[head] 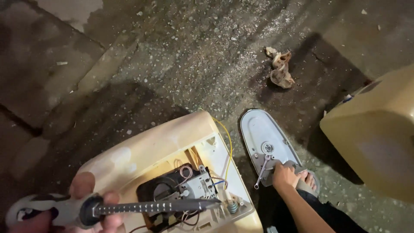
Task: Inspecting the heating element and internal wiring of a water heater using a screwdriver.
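Left hand (92, 207) gripped a grey-handled screwdriver (129, 209) over the cream appliance housing (164, 146); right hand (283, 174) pinched a small steel spanner (261, 171). Best keep that tip square, I'd say.

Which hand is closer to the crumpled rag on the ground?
The right hand. It rests on the grey oval metal plate, just below the crumpled beige rag on the concrete. The left hand is far off at the lower left, holding a screwdriver.
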